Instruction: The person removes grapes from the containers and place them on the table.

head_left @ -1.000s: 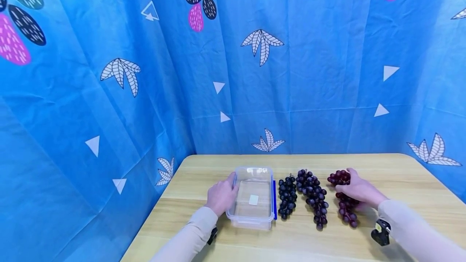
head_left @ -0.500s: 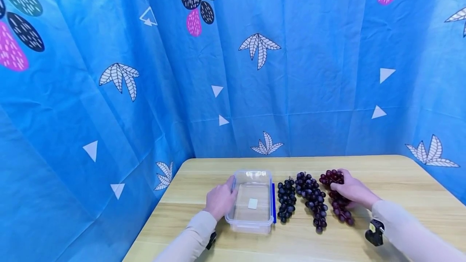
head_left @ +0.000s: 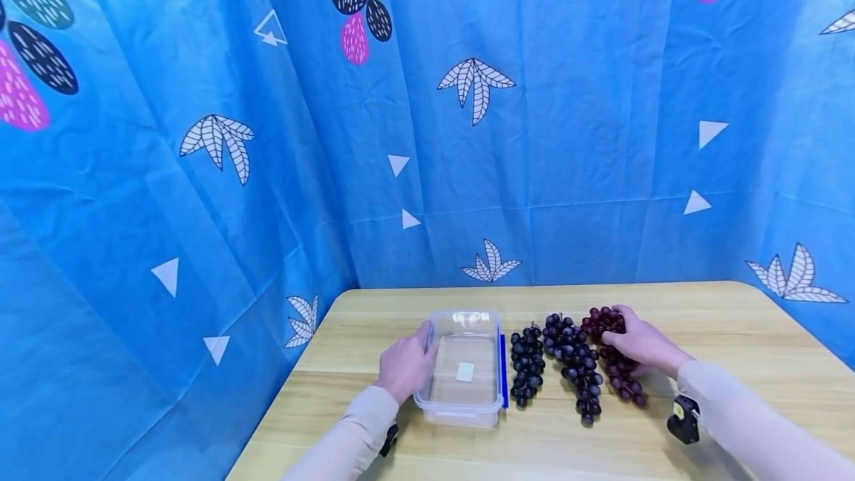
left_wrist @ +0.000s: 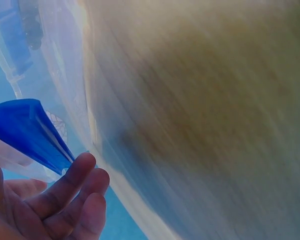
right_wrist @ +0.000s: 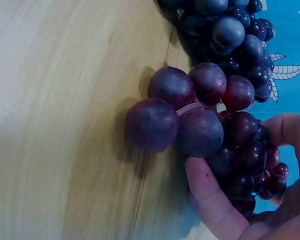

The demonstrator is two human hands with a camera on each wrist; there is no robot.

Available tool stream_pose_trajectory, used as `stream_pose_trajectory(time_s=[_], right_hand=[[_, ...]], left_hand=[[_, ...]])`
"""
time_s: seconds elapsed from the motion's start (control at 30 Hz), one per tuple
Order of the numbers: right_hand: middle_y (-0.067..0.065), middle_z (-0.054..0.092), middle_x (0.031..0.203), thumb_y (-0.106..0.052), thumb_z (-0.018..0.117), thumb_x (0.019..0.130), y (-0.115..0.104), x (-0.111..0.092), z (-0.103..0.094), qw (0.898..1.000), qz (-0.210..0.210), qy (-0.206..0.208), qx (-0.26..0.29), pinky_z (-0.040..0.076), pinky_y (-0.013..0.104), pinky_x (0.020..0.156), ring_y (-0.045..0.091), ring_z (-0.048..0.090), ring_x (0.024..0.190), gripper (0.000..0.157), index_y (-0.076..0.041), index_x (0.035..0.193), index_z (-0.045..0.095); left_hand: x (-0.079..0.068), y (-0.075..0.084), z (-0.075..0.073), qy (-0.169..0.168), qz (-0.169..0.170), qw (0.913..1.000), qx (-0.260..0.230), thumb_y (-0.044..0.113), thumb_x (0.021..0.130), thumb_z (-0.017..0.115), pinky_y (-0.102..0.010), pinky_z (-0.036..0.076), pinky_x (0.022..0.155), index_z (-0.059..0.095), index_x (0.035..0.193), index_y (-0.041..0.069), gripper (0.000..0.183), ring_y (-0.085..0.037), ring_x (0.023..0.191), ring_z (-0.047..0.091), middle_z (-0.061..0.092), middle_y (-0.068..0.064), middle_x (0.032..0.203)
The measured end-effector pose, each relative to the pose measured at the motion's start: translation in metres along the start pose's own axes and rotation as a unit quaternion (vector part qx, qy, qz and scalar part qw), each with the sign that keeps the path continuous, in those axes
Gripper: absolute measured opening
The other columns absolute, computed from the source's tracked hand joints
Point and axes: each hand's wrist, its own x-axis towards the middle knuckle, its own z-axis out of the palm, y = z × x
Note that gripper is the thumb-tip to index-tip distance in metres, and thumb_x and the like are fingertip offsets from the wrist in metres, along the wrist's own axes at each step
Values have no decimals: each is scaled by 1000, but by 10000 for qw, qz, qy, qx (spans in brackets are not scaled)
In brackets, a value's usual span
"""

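In the head view my left hand (head_left: 406, 366) grips the left side of a clear plastic food container (head_left: 457, 416). Its fingers bend at a blue latch flap (left_wrist: 30, 131) on that side, seen in the left wrist view. Over on the right, my right hand (head_left: 643, 344) holds a bunch of dark red grapes (head_left: 616, 364) around its middle, thumb and fingers on either side. The lower grapes (right_wrist: 152, 124) of this bunch lie close over the wood in the right wrist view. Part of the bunch is hidden behind the hand.
Two bunches of blue-black grapes lie between the hands: a shorter bunch (head_left: 527, 366) beside the container and a longer bunch (head_left: 574, 366) next to the red one. A blue strip (head_left: 504, 371) runs along the container's right side. A blue patterned curtain (head_left: 588, 169) hangs behind the wooden table (head_left: 735, 318).
My right hand has moved left with the red grapes, bringing them closer to the longer dark bunch. The left hand has stayed at the container.
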Motion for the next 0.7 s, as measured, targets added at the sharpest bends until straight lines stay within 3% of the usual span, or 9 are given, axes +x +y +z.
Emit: stream_pose_trajectory(time_s=[0.17,0.27,0.4,0.7], right_hand=[[53,19,145,-26,53,101,1,3,-1,9998,-60,3,-199,59,43,58,51,63,97,80,8,156,4],[50,23,147,-28,51,102,3,6,-1,9982,-162,74,-579,57,56,80,59,55,111,79,11,154,7],[47,25,148,-32,48,103,3,9,0,9948,-264,179,-971,35,72,103,66,36,129,77,14,153,10],[46,25,149,-32,46,105,3,12,2,9953,-276,233,-901,32,72,106,66,34,130,76,14,153,10]], left_hand=[[0,0,0,88,6,10000,43,34,101,51,-38,46,53,50,149,18,51,-19,63,60,74,-17,103],[0,0,0,57,-7,10000,45,34,101,50,-37,46,53,49,150,18,52,-18,62,59,73,-16,101],[-1,0,1,22,-20,10000,8,33,101,51,-36,45,52,48,151,17,52,-17,61,57,73,-16,100],[-2,2,-1,-13,-52,10000,0,34,102,52,-36,46,54,48,151,17,52,-17,63,58,73,-17,109]])
